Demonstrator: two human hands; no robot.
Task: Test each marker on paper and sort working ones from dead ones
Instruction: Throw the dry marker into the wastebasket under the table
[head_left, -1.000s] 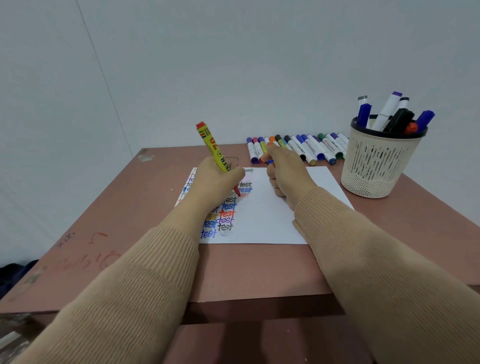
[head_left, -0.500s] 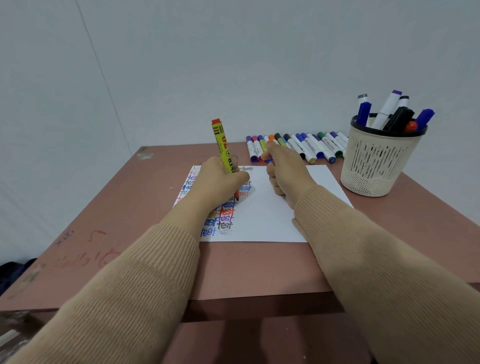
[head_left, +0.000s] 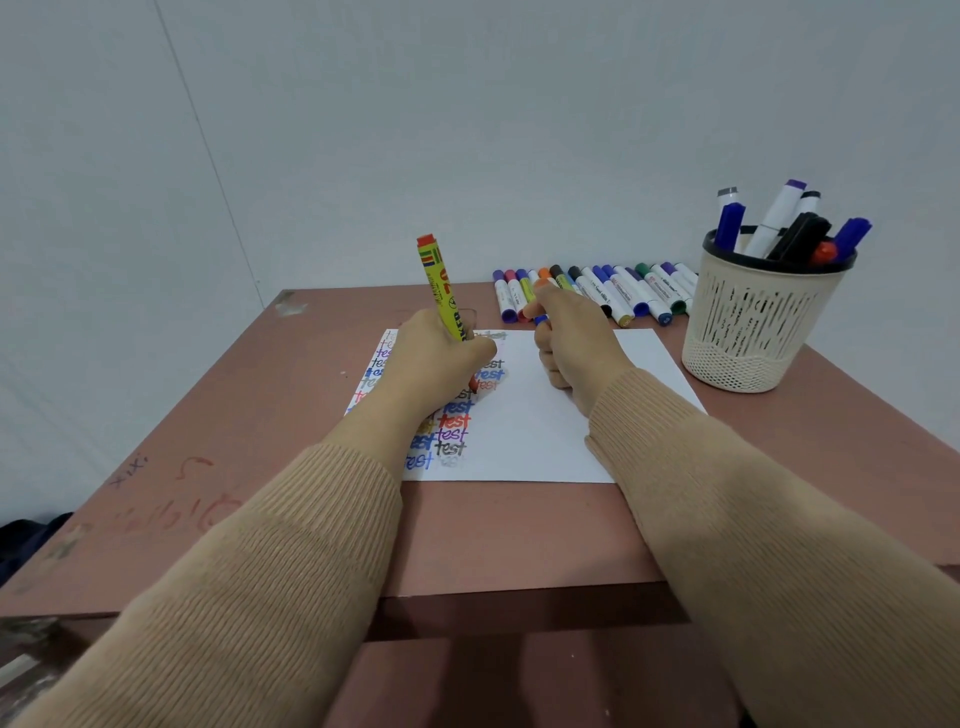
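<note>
Paper (head_left: 545, 441) is laid flat on the table (head_left: 260, 415). The left hand (head_left: 431, 364) is curled round the yellow marker (head_left: 441, 291), held near-upright, its red tip at the sheet below the fingers. A small blue piece (head_left: 541, 319) is pinched by the right hand (head_left: 576, 343), which rests on the sheet.

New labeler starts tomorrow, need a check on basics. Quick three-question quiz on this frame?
1. Multiple choice: what does the left hand grip? A) yellow marker B) scissors C) eraser
2. True or false: the basket lies tipped over on the paper.
3. Fill in: the small piece that the right hand pinches is coloured ____.
Key: 1 A. 2 False; it stands upright on the table, beside the paper. 3 blue.
</note>
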